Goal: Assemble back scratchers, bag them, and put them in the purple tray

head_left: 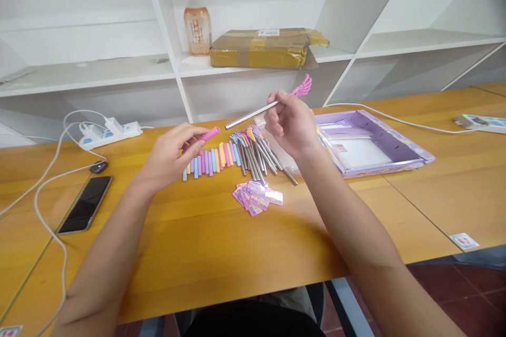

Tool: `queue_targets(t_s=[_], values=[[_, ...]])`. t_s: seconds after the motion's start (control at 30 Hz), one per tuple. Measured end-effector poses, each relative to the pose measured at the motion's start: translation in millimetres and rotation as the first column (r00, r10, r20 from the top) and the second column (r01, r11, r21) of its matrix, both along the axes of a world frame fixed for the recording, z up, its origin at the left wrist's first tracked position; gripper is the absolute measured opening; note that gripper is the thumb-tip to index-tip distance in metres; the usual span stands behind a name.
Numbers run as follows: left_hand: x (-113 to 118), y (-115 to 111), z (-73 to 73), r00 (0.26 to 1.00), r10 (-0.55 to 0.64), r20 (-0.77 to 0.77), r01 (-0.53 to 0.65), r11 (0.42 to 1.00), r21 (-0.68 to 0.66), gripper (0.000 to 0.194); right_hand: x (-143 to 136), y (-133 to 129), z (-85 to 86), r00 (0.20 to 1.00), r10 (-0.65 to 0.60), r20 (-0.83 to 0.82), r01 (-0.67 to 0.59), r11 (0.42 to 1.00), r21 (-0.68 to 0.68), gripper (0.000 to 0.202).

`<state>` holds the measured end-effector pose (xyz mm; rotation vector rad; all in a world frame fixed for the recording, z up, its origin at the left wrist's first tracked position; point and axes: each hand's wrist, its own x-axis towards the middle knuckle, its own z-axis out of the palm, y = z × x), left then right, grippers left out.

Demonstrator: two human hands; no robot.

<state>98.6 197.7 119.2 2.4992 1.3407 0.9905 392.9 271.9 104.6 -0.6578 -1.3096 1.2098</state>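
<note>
Between the thumb and fingers of my left hand (174, 152) is a pink tube (210, 134), its open end turned to the right. My right hand (291, 122) grips a metal rod (251, 115) with a pink hand-shaped tip (303, 86); the rod's bare end points left, toward the tube but apart from it. Below and between my hands lie a row of coloured tubes (211, 162) and a pile of metal rods (256, 155) with coloured hand-shaped tips. Small pink cards (256, 197) are fanned out nearer to me.
A purple box (389, 142) stands open at the right, beside clear plastic wrapping. At the left are a phone (86, 204), a power strip (110, 133) and white cables. A bottle (197, 23) and a taped parcel (261, 48) occupy the shelf behind.
</note>
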Motion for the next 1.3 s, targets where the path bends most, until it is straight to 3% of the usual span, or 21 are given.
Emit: queue_targets(t_s=[0.3, 0.87, 1.3], values=[[2, -4, 2.4, 1.0, -0.016, 0.004, 0.016, 1.0, 0.009, 0.031, -16, -10, -1.3, 1.0, 0.026, -0.016, -0.025, 1.0, 0.008, 0.044], [2, -3, 2.3, 0.999, -0.006, -0.039, 0.008, 0.998, 0.055, 0.027, -15, -4, -7.3, 0.998, -0.01, -0.057, 0.011, 1.0, 0.023, 0.04], [8, -4, -0.1, 0.992, 0.08, -0.097, -0.053, 0.965, 0.255, 0.026, -23, -11, -5.9, 0.992, -0.124, -0.032, 0.127, 0.986, 0.11, 0.051]])
